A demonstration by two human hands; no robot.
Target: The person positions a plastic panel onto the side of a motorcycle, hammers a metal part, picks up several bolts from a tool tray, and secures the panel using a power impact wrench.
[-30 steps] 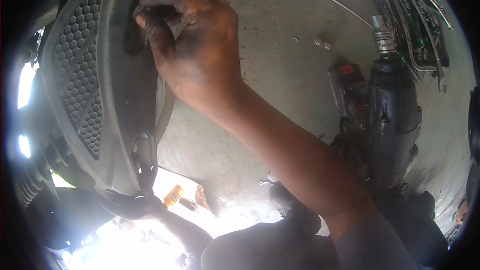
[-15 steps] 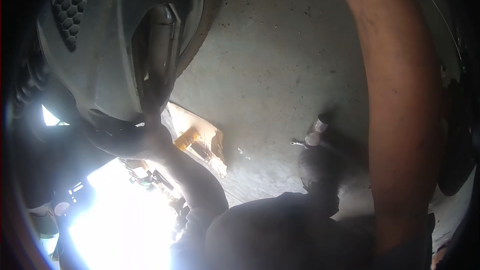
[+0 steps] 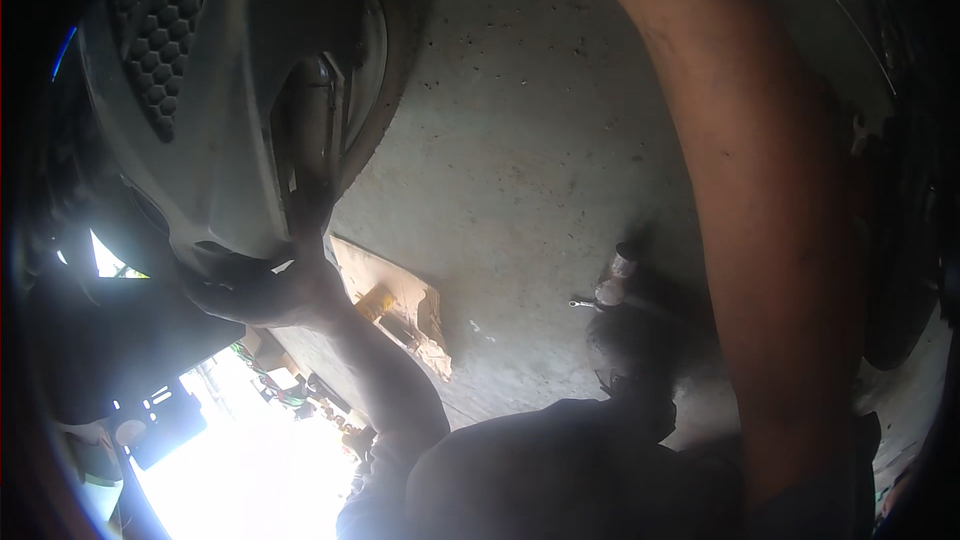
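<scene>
Item: grey plastic panel [image 3: 215, 140] with a honeycomb grille [image 3: 150, 30], upper left over the concrete floor [image 3: 520, 140]; my left hand [image 3: 265, 290] sits at its lower edge, fingers curled tight around the dark bracket [image 3: 310, 155] that runs down the panel's inner side, so the panel stands directly above and touching that hand. Item: my right forearm [image 3: 770, 240] rises along the right side and my right hand is out of view past the top edge. Item: a torn cardboard piece [image 3: 405, 305] lies on the floor just right of my left wrist, a small metal fitting [image 3: 612, 280] further right.
</scene>
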